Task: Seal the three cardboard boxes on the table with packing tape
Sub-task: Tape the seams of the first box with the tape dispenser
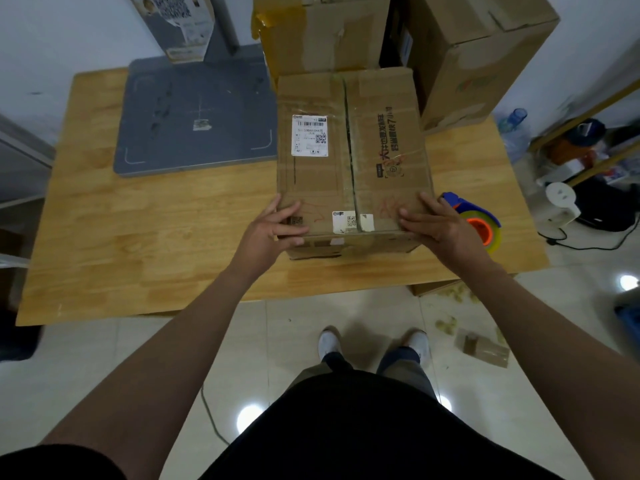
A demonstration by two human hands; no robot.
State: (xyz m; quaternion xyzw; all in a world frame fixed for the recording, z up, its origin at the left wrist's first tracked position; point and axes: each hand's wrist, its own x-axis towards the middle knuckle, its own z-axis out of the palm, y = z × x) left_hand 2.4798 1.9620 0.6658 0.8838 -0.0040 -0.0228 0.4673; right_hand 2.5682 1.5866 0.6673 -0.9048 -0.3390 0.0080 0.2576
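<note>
A brown cardboard box stands on the wooden table, its two top flaps folded down with a dark seam between them and a white label on the left flap. My left hand grips the box's near left corner, thumb on top. My right hand lies on the near right corner with fingers spread over the flap. A tape dispenser with a blue handle and orange core lies on the table just right of my right hand. Two more boxes stand behind: one at the back, a larger one at the back right.
A grey scale platform with a post occupies the table's back left. A water bottle, a shelf with clutter and cables stand to the right. Cardboard scraps lie on the tiled floor near my feet.
</note>
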